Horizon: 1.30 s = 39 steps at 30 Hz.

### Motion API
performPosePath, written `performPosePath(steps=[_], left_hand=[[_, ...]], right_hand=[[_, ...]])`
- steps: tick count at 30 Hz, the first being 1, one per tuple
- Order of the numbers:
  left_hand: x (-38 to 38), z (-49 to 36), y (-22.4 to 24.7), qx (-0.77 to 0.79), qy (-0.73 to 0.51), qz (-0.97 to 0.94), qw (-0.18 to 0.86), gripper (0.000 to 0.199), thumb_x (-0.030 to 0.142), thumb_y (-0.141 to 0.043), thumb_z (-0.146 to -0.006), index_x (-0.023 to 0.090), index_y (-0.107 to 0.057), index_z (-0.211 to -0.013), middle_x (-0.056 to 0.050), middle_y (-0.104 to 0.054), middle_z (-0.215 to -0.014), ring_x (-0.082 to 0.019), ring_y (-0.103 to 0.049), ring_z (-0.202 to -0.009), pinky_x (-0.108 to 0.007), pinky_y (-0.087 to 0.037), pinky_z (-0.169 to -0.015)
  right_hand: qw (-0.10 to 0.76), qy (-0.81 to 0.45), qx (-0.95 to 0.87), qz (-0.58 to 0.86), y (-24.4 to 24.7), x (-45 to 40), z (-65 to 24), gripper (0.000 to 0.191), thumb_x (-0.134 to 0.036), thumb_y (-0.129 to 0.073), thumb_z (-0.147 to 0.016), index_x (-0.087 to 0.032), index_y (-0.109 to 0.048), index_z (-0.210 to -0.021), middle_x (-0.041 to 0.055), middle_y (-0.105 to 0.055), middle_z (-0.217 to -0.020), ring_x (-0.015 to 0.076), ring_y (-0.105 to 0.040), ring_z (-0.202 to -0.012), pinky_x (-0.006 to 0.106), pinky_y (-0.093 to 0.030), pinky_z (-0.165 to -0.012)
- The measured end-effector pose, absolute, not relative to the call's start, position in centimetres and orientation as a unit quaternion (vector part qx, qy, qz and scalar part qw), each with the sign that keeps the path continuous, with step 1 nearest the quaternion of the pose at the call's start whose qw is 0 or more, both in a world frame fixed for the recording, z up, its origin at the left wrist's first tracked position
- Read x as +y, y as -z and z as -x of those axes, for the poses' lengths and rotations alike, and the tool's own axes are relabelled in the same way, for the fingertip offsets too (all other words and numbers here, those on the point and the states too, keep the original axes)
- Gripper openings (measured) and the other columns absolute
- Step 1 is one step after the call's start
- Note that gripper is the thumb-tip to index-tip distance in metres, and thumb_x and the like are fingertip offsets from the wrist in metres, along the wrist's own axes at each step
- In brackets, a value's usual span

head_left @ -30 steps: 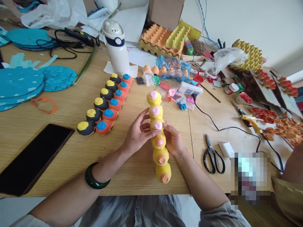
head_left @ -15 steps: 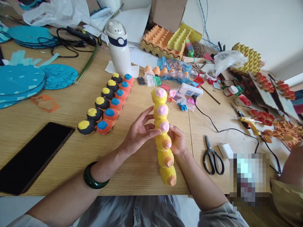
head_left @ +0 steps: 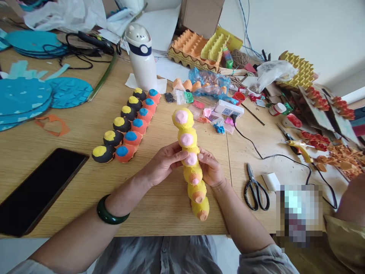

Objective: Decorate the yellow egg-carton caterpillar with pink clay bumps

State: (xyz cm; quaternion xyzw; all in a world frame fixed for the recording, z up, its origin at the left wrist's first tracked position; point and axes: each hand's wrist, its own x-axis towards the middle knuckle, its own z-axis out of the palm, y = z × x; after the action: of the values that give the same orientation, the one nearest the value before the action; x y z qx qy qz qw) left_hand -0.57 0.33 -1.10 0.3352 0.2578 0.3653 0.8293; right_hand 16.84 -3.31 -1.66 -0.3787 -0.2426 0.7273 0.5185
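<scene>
Between my hands is a strip of egg-carton cups [head_left: 186, 139] coated in yellow clay, held above the table. Pink clay caps its far cups; one cup has a small pink dab, and the nearest tips show bare orange. My left hand [head_left: 168, 161] grips the strip's left side, thumb beside the third pink cap. On the right side, my right hand [head_left: 211, 167] holds it with thumb and fingers, the fingers partly hidden behind. To the left lie a black strip with yellow tops [head_left: 122, 123] and an orange strip with blue tops [head_left: 137, 123].
A phone [head_left: 42, 186] lies at the left front, scissors [head_left: 255, 190] at the right. Behind stand a white tumbler [head_left: 142, 68], a power strip [head_left: 229, 109] with its cord, clay packets and egg trays [head_left: 188, 43]. Another person's arm [head_left: 353, 201] is at the right edge.
The far end of the yellow strip has swung left and tilted. My left thumb has shifted up along it, and both hands still hold it.
</scene>
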Motion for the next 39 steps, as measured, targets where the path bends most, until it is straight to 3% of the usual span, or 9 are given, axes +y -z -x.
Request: performPosePath(steps=[8, 18, 22, 26, 31, 36, 39], left_hand=[[0.4, 0.5, 0.4, 0.304, -0.367, -0.326, 0.816, 0.024, 0.037, -0.091, -0.071, 0.020, -0.076, -0.079, 0.000, -0.062, -0.076, -0.016, -0.054, -0.077, -0.028, -0.049, -0.071], [0.3, 0.2, 0.4, 0.346, -0.389, -0.345, 0.781, 0.032, 0.042, -0.086, -0.077, 0.020, -0.068, -0.091, 0.003, -0.059, -0.079, -0.014, -0.051, -0.075, -0.027, -0.046, -0.069], [0.3, 0.1, 0.7, 0.359, -0.393, -0.357, 0.768, 0.030, 0.035, -0.087, -0.074, 0.020, -0.062, -0.082, 0.004, -0.052, -0.071, -0.013, -0.047, -0.071, -0.027, -0.043, -0.067], [0.4, 0.1, 0.8, 0.345, -0.393, -0.331, 0.785, 0.033, 0.043, -0.083, -0.080, 0.020, -0.065, -0.094, 0.001, -0.062, -0.084, -0.017, -0.057, -0.082, -0.029, -0.049, -0.072], [0.2, 0.0, 1.0, 0.343, -0.394, -0.390, 0.758, 0.050, 0.036, -0.088, -0.076, 0.019, -0.065, -0.117, -0.006, -0.072, -0.118, -0.024, -0.067, -0.106, -0.032, -0.054, -0.085], [0.3, 0.1, 0.8, 0.298, -0.386, -0.380, 0.786, 0.044, 0.040, -0.084, -0.085, 0.020, -0.065, -0.119, -0.006, -0.072, -0.117, -0.024, -0.066, -0.110, -0.032, -0.057, -0.087], [0.3, 0.1, 0.5, 0.288, -0.387, -0.389, 0.785, 0.050, 0.037, -0.088, -0.083, 0.021, -0.066, -0.125, -0.006, -0.071, -0.123, -0.024, -0.065, -0.116, -0.032, -0.057, -0.090]], right_hand=[[0.502, -0.725, -0.242, 0.406, 1.6, -3.5, -16.4, 0.031, -0.039, -0.094, -0.065, -0.021, -0.074, -0.082, -0.0021, -0.070, -0.069, 0.0121, -0.057, -0.057, 0.024, -0.043, -0.054], [0.498, -0.717, -0.227, 0.431, 1.8, -3.4, -15.7, 0.031, -0.039, -0.092, -0.068, -0.019, -0.072, -0.082, -0.0025, -0.067, -0.067, 0.0108, -0.053, -0.054, 0.024, -0.039, -0.051], [0.496, -0.718, -0.220, 0.436, 2.0, -3.4, -15.5, 0.029, -0.038, -0.092, -0.068, -0.020, -0.072, -0.080, -0.0023, -0.067, -0.066, 0.0112, -0.052, -0.054, 0.024, -0.038, -0.050], [0.511, -0.708, -0.210, 0.440, 2.1, -3.4, -15.5, 0.027, -0.037, -0.090, -0.070, -0.020, -0.071, -0.079, -0.0022, -0.067, -0.068, 0.0122, -0.053, -0.056, 0.026, -0.040, -0.053], [0.511, -0.710, -0.203, 0.440, 2.1, -3.3, -15.5, 0.025, -0.037, -0.089, -0.072, -0.021, -0.071, -0.079, -0.0017, -0.068, -0.070, 0.0131, -0.053, -0.059, 0.027, -0.040, -0.055], [0.529, -0.708, -0.184, 0.430, 2.1, -3.1, -15.7, 0.025, -0.038, -0.087, -0.071, -0.021, -0.074, -0.081, -0.0010, -0.071, -0.073, 0.0145, -0.056, -0.063, 0.028, -0.044, -0.058], [0.533, -0.707, -0.190, 0.424, 1.9, -3.0, -16.0, 0.022, -0.039, -0.085, -0.074, -0.023, -0.072, -0.081, -0.0012, -0.070, -0.074, 0.0159, -0.057, -0.064, 0.030, -0.047, -0.061]])
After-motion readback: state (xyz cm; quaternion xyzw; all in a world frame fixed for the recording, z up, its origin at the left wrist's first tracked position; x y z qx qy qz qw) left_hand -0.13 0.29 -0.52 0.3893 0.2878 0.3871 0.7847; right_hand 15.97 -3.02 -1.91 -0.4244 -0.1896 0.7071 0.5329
